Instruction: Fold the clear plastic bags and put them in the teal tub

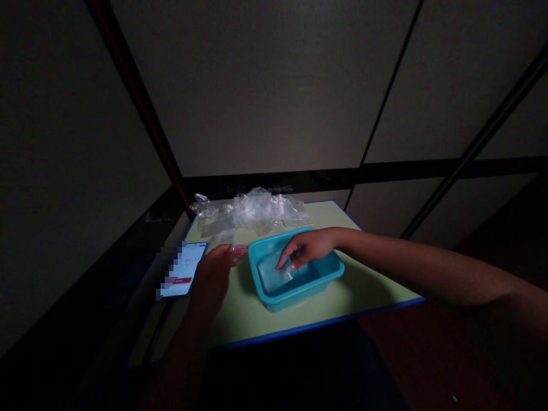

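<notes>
A turquoise plastic basin (295,297) stands on the small table. My right hand (314,245) reaches down into it from the right, its fingers closed in a pinch on a clear plastic bag (272,277) that lies against the basin's left inner side. Part of the bag is hidden by the fingers. Just left of the basin, my left hand (217,265) hovers with its fingers stretched toward the rim. A small shiny spot shows near those fingertips, too faint to name.
Crumpled clear plastic bags (261,208) lie along the table's back edge. A lit phone (188,268), partly blurred out, rests at the left. The pale green table (240,325) has a blue edge. Panelled cabinet doors (274,85) rise behind it. The room is dim.
</notes>
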Demonstrator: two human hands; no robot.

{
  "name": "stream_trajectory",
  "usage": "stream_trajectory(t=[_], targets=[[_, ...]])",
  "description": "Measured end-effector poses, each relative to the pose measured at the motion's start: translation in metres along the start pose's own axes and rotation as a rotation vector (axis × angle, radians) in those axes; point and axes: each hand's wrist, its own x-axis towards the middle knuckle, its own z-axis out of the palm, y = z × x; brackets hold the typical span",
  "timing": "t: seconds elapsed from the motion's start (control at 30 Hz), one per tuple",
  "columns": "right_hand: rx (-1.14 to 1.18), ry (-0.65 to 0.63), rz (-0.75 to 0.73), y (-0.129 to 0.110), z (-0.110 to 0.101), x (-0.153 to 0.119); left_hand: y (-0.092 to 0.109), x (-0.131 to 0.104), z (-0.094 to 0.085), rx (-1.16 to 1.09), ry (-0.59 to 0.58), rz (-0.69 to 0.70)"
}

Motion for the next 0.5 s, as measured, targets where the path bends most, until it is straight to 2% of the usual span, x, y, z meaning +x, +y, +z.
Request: stream_trajectory(t=[0.07, 0.17, 0.3, 0.5], targets=[[0.033, -0.009, 0.003, 0.002, -0.002, 0.004, -0.011, -0.004, -0.001, -0.019, -0.014, 0.012], [0.056, -0.039, 0.093, 0.007, -0.002, 0.009, -0.024, -0.011, -0.001, -0.007, -0.017, 0.017], [0.067, -0.092, 0.183, 0.011, 0.001, 0.015, -0.026, -0.02, 0.002, 0.075, -0.01, 0.016], [-0.094, -0.136, 0.331, 0.001, 0.007, 0.021, -0.023, -0.03, 0.005, 0.225, 0.008, 0.259]])
